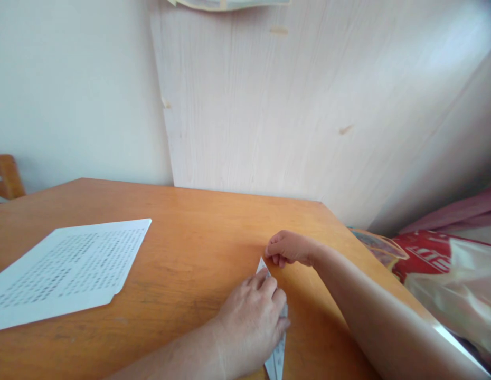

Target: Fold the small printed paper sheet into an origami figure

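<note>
A narrow folded sheet of paper (276,358) with print on it lies on the wooden table, its pointed tip facing away from me. My left hand (253,314) rests over the middle of the paper, fingers bent and pressed onto it, hiding much of its length. Just beyond the tip, slightly to the right, is my right hand (289,248). Its fingers are curled in, close to the tip but seemingly apart from it, and no object shows in them.
Printed white sheets (81,303) lie on the left of the wooden table (182,232). A pale panel (249,116) stands against the wall behind. Past the right edge are a red bag (422,253) and whitish plastic (455,290). A wooden chair (10,177) shows at far left.
</note>
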`<action>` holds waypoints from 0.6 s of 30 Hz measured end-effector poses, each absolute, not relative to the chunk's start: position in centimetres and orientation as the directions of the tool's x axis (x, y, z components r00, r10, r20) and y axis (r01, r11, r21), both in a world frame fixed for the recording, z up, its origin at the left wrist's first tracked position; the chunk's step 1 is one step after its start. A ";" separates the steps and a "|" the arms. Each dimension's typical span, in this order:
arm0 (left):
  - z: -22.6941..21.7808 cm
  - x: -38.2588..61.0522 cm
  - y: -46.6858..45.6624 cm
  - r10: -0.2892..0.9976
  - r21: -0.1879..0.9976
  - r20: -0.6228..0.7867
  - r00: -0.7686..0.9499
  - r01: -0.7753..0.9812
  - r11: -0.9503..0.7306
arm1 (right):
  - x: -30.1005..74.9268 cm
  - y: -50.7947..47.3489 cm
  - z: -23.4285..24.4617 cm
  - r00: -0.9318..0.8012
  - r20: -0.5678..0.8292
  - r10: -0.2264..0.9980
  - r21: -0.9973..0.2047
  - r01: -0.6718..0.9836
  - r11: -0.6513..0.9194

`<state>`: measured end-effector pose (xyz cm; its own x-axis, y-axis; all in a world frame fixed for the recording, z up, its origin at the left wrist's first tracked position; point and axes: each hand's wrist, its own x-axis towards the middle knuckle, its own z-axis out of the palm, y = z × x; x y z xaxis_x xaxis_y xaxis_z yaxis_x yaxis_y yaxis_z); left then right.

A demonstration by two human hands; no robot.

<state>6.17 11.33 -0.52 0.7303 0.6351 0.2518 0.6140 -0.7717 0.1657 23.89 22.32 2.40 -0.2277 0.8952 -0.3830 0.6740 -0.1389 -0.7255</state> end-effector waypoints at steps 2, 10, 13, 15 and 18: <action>-0.7 6.2 11.3 0.624 0.142 0.258 0.738 0.610 -0.780 | 23.5 22.5 2.4 -0.224 -0.384 0.896 -0.718 0.683 -0.137; -1.2 6.4 11.3 0.632 0.148 0.293 0.718 0.619 -0.771 | 22.4 22.5 2.1 -0.284 -0.353 0.892 -0.739 0.668 -0.080; -1.3 6.4 11.3 0.631 0.150 0.293 0.718 0.618 -0.772 | 22.3 22.6 2.1 -0.256 -0.324 0.911 -0.727 0.683 -0.066; -1.3 6.4 11.3 0.630 0.149 0.293 0.719 0.616 -0.773 | 22.4 22.6 2.1 -0.219 -0.300 0.928 -0.703 0.709 -0.060; -1.4 6.4 11.2 0.625 0.131 0.294 0.723 0.617 -0.776 | 22.5 22.5 2.0 -0.192 -0.298 0.935 -0.653 0.756 -0.053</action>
<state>6.41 11.22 -1.39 0.7230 0.6251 0.2940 0.6174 -0.7757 0.1309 22.53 22.54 2.01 -0.1919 0.9350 -0.2982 0.7558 -0.0530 -0.6526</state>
